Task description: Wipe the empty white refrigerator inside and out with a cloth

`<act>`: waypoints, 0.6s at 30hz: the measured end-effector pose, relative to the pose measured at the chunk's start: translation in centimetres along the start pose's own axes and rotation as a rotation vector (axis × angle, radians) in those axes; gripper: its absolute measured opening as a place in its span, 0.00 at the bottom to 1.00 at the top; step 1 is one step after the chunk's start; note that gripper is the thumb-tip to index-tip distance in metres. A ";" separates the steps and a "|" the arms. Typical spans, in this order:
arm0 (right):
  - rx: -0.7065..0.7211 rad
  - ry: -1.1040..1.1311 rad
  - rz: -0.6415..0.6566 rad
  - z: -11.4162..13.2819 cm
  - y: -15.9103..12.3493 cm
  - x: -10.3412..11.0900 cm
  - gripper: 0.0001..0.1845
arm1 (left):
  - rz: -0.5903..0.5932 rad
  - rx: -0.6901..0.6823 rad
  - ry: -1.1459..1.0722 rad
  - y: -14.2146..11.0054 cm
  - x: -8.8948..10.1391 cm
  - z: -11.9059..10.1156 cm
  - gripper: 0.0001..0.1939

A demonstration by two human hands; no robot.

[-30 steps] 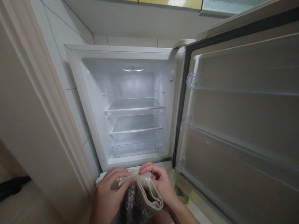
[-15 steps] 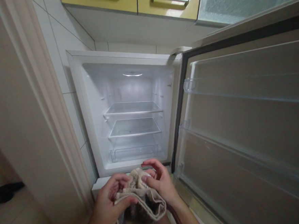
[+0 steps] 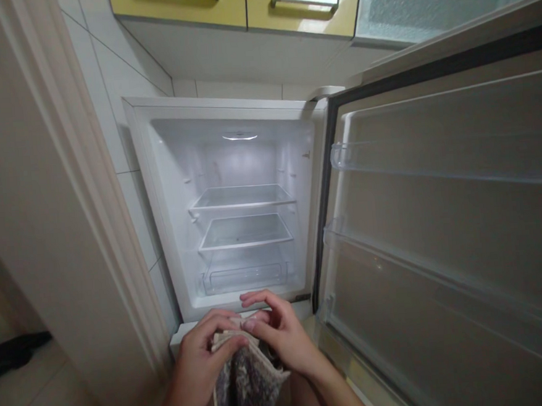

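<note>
A grey and beige cloth hangs in folds between my two hands at the bottom of the head view. My left hand is closed on its upper left edge, thumb on the near side. My right hand pinches the cloth's top edge between thumb and fingers, with the index finger lifted and stretched to the left. Just beyond both hands stands an open fridge, lit inside. Its glass shelves hold nothing, and a clear drawer sits at the bottom.
The fridge door stands wide open on the right, with clear door racks. Yellow cabinets hang above. To the left are a white tiled wall and a door frame. A dark object lies on the floor at far left.
My hands have drawn closer together, the right one moving left. The cloth has been turned and gathered, so its speckled grey face now hangs toward me.
</note>
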State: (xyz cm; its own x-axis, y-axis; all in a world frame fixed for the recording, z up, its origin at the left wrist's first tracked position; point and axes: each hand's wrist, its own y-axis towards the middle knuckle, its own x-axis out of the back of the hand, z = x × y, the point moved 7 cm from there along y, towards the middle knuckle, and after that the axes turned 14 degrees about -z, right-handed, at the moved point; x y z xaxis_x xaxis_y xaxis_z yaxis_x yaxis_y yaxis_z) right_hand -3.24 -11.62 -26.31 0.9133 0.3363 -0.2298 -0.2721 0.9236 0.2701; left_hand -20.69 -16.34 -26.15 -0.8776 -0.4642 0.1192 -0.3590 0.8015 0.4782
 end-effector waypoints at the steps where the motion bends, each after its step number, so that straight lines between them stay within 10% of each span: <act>1: 0.057 -0.052 -0.018 0.5 -0.2 0.4 0.20 | -0.021 -0.020 -0.004 0.2 0.4 -0.2 0.13; 6: 0.287 -0.309 0.053 3.0 -1.7 1.5 0.17 | -0.155 -0.209 0.005 1.0 2.2 -2.9 0.13; 18: 0.415 -0.876 0.361 5.4 -2.3 1.1 0.17 | -0.071 -0.396 0.075 2.3 3.1 -5.6 0.14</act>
State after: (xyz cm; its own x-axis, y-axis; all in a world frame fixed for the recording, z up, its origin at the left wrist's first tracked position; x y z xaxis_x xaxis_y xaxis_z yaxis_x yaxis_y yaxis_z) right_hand 0.04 -14.37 -22.12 0.7433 0.1757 0.6455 -0.5999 0.6023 0.5268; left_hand -22.43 -18.03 -19.78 -0.8240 -0.5514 0.1301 -0.2553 0.5663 0.7836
